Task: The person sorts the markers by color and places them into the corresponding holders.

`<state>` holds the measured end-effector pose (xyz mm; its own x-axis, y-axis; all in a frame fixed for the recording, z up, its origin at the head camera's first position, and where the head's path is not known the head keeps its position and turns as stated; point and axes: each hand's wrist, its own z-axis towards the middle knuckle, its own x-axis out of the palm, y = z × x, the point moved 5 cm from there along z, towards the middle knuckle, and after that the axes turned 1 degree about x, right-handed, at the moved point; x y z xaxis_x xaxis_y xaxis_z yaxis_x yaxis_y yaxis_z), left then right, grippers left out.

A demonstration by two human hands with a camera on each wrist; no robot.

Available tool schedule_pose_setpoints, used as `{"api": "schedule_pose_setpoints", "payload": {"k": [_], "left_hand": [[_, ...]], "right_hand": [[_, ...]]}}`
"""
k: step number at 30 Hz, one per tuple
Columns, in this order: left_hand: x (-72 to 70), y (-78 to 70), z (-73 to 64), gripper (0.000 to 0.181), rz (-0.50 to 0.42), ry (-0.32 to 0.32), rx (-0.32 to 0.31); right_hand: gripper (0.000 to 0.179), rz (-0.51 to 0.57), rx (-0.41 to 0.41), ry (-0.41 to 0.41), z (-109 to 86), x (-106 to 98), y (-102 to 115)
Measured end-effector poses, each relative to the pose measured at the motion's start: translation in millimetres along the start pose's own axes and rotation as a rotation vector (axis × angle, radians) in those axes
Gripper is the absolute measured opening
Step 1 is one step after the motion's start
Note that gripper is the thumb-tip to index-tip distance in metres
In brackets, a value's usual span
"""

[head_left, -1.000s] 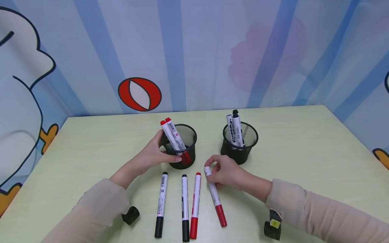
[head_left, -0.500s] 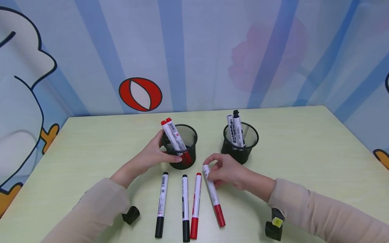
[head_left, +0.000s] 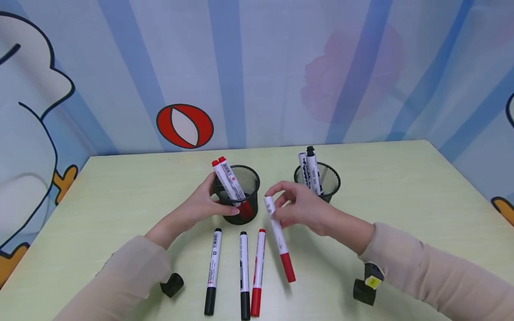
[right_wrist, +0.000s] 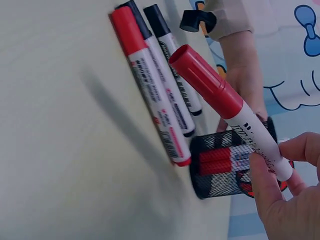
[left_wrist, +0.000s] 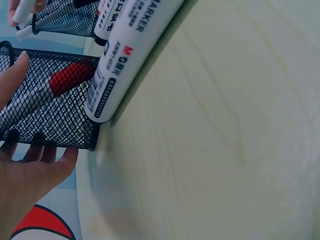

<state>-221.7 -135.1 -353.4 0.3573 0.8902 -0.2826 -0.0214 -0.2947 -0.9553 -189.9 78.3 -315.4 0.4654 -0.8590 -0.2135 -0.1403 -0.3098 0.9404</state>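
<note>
My left hand [head_left: 196,209] grips the side of a black mesh pen cup [head_left: 253,196], which stands on the table with two red markers [head_left: 230,178] leaning in it. In the left wrist view, thumb and fingers lie on opposite sides of that mesh cup [left_wrist: 60,117]. My right hand [head_left: 303,207] pinches a white marker [head_left: 278,232] with a red cap near its uncapped-looking white end. The marker hangs tilted above the table, red cap down, just right of the cup. In the right wrist view, the thumb and fingers hold this marker [right_wrist: 210,85] at its white end.
A second mesh cup [head_left: 331,183] with black markers [head_left: 314,171] stands behind my right hand. On the table lie two black-capped markers [head_left: 213,265] and a red-capped marker [head_left: 259,269], side by side in front of the cups. A patterned curtain [head_left: 265,80] rises behind the table.
My right hand has lifted the red-capped marker off the table and carried it slightly away from me and left. The left hand keeps its grip on the cup.
</note>
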Motion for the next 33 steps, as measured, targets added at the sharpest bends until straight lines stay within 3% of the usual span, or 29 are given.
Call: {"api": "schedule_pose_setpoints", "payload": {"k": [8,14,24,33], "left_hand": [[0.4,1.6,0.8,0.095,-0.009,0.008,-0.007],[-0.2,1.7,1.5,0.096,-0.012,0.016,-0.004],[0.1,2.2,0.3,0.096,-0.007,0.025,0.015],[1.8,3.1,1.3,0.095,0.004,0.022,-0.007]], "right_hand": [[0.041,-0.051,-0.12,-0.03,0.9,-16.6,40.2],[0.042,-0.025,-0.221,-0.084,4.2,-31.0,64.1],[0.041,0.026,-0.364,-0.205,16.3,-40.0,85.5],[0.039,-0.015,-0.482,-0.265,27.2,-35.0,103.3]]}}
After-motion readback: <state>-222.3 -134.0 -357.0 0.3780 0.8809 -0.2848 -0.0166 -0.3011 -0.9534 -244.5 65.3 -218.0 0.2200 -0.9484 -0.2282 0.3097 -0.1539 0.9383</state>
